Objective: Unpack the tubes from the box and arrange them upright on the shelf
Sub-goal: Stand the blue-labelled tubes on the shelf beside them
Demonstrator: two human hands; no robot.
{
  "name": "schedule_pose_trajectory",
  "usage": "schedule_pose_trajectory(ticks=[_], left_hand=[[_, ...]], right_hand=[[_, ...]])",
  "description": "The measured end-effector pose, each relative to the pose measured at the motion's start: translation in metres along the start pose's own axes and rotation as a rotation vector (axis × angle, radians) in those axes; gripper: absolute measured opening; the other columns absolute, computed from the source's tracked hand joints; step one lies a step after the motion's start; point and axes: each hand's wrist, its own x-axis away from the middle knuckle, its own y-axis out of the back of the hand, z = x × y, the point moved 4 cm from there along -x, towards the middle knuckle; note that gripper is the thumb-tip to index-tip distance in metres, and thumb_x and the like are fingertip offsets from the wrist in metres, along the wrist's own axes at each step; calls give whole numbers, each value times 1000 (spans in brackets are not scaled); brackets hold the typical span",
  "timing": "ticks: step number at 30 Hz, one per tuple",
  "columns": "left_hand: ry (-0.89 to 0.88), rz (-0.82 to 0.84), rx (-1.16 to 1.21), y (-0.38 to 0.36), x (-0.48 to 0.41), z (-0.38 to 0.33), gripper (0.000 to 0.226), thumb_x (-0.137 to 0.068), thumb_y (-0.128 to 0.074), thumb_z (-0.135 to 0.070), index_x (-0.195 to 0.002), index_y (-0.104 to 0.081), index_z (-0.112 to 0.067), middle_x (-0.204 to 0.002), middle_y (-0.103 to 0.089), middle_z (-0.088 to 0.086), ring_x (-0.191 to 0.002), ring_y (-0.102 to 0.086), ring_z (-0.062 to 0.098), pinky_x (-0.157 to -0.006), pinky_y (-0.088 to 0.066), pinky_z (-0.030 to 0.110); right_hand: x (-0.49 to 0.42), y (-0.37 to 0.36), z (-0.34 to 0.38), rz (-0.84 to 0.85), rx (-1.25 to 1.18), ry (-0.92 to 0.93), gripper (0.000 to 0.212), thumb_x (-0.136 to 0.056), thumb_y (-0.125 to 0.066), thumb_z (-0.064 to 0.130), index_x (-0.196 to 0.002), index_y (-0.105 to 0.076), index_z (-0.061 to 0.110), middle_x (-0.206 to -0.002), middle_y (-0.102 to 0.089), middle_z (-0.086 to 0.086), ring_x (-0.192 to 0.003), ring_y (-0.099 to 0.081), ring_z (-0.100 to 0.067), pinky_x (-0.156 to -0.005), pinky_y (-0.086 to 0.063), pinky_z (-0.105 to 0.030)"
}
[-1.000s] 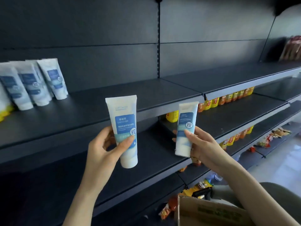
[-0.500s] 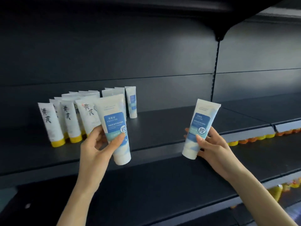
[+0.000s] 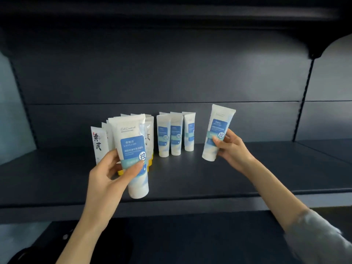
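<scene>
My left hand [image 3: 108, 174] grips a white tube with a blue label [image 3: 133, 149], cap down, over the front part of the dark shelf [image 3: 209, 180]. My right hand [image 3: 232, 149] holds a second matching tube [image 3: 217, 128], tilted slightly, its cap just above or touching the shelf surface to the right of the standing rows. Several blue-label tubes [image 3: 176, 134] stand upright in rows at mid shelf. White tubes with black characters and yellow caps [image 3: 99, 141] stand to their left, partly hidden behind my left-hand tube. The box is out of view.
A dark back panel [image 3: 171, 77] rises behind the shelf, and an upper shelf [image 3: 171, 14] overhangs it. A vertical upright [image 3: 304, 103] divides the bay at right. A lower shelf [image 3: 171, 241] lies below. Bare shelf surface stretches right of my right hand.
My view has swung left and closer to the shelf. Both hands have carried their tubes forward; the right-hand tube has dropped down beside the standing blue-label rows.
</scene>
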Motion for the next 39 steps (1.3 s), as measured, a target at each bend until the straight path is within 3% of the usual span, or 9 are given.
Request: schedule_pose_trajectory(ticks=[7, 12, 14, 17, 23, 26, 32, 39], left_hand=[[-38, -41, -70, -1, -14, 9, 31, -69, -71, -22, -99, -66, -20, -98, -73, -7, -88, -69, 7, -65, -53, 13], [-53, -73, -97, -4, -21, 17, 28, -69, -71, -24, -95, -67, -32, -100, -72, -9, -90, -69, 5, -65, -53, 13], [-50, -82, -96, -8, -22, 21, 30, -68, -72, -25, -97, -68, -30, -101, -72, -9, -92, -68, 6, -66, -53, 13], [-46, -86, -90, -16, -26, 26, 29, -67, -72, -26, -95, -69, -31, -100, -73, -8, -91, -69, 7, -68, -54, 14], [-28, -68, -117, -38, -33, 31, 30, -67, -72, -29, -96, -68, -35, -100, -72, -10, -92, -68, 8, -70, -55, 16], [-28, -51, -108, -47, -33, 29, 30, -67, -72, -28, -96, -67, -34, -99, -72, -12, -91, -67, 4, -69, -54, 14], [13, -55, -72, -52, -30, 25, 35, -66, -70, -33, -100, -65, -26, -98, -72, -11, -92, -68, 6, -71, -54, 14], [53, -84, 19, -48, -28, 24, 34, -69, -69, -32, -102, -65, -27, -100, -72, -12, -92, -68, 5, -71, -53, 23]], right_hand=[[-82, -1, -39, 107, 256, -125, 36, -89, -62, 5, -123, -51, 6, -116, -63, -8, -104, -64, -24, -86, -54, -43], [-105, -1, -71, -29, 261, -125, 22, -85, -66, 1, -96, -55, 16, -106, -61, -11, -92, -64, -22, -72, -56, -35], [-110, -1, -81, -60, 301, -114, 22, -84, -68, 2, -95, -55, 15, -107, -62, -14, -95, -64, -24, -78, -56, -40], [-115, -1, -89, -68, 380, -77, 23, -83, -70, 9, -98, -55, 18, -104, -62, -5, -102, -62, -25, -87, -53, -44], [-114, -4, -92, -87, 440, -45, 25, -84, -71, 15, -101, -54, 18, -95, -61, 7, -90, -62, -14, -75, -53, -29], [-112, -6, -90, -96, 449, -55, 28, -84, -71, 15, -105, -53, 16, -99, -62, 4, -93, -62, -15, -75, -51, -25], [-103, 1, -86, -117, 497, -190, 43, -81, -74, 15, -117, -52, 6, -116, -60, -8, -106, -59, -21, -92, -52, -41], [-77, 5, -45, -206, 659, -101, 40, -87, -60, 2, -125, -51, 10, -130, -50, -9, -115, -50, -19, -92, -42, -26]])
